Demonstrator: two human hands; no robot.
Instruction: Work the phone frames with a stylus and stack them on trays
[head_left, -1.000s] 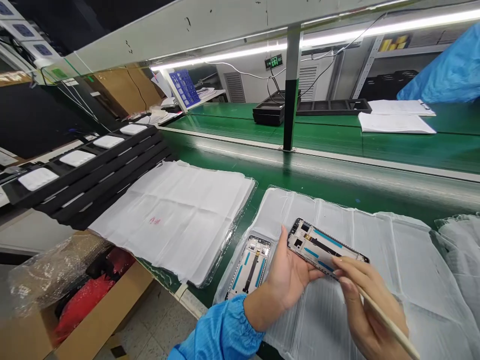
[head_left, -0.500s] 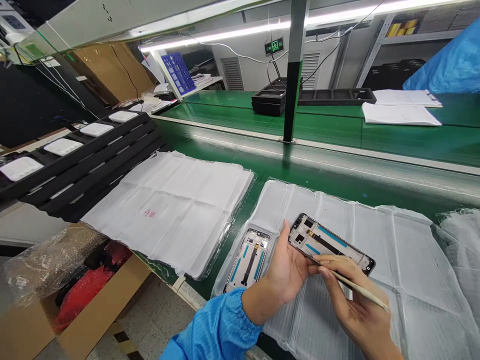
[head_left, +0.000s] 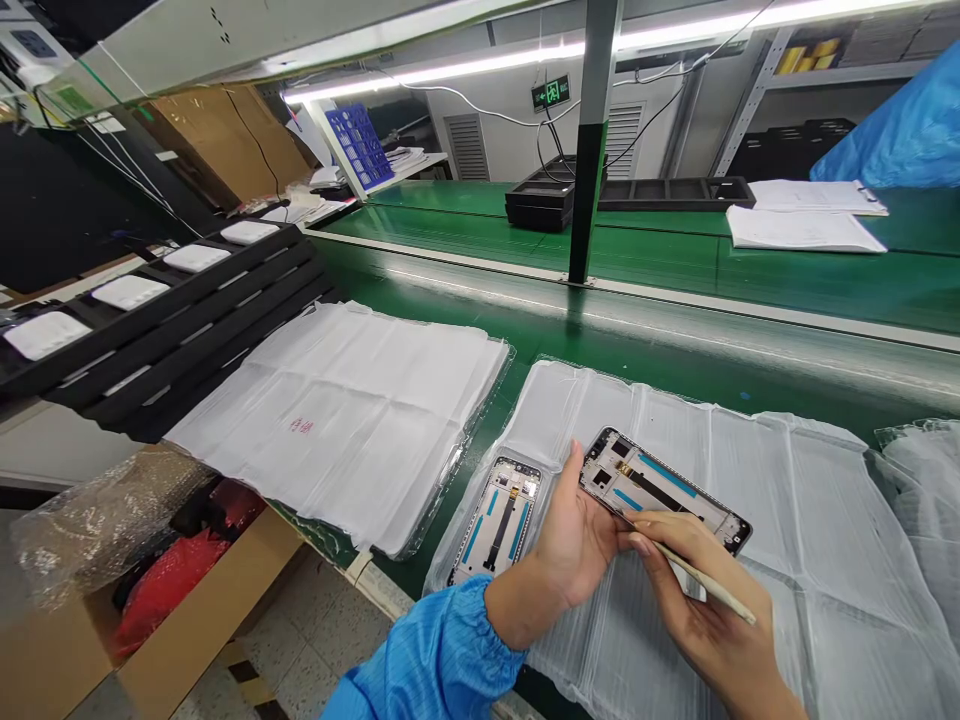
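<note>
My left hand (head_left: 574, 540) grips a white phone frame (head_left: 664, 490) by its near end and holds it tilted above a white foam sheet (head_left: 810, 500). The frame has blue strips and a dark rim. My right hand (head_left: 701, 610) pinches a thin pale stick (head_left: 705, 582), whose tip touches the frame's near edge. A second phone frame (head_left: 496, 520) of the same kind lies flat on the sheet, just left of my left hand. A blue sleeve (head_left: 435, 665) covers my left forearm.
A second white foam sheet (head_left: 345, 420) lies to the left on the green belt (head_left: 675, 340). Black trays (head_left: 157, 320) with white pads are stacked at far left. A cardboard box (head_left: 180, 630) with red items sits below. A black post (head_left: 589, 150), more trays and papers stand behind.
My right hand turned the stick from pointing down-right to lying across my fingers, and its tip came to the frame's near edge. The view shifted slightly up and left.
</note>
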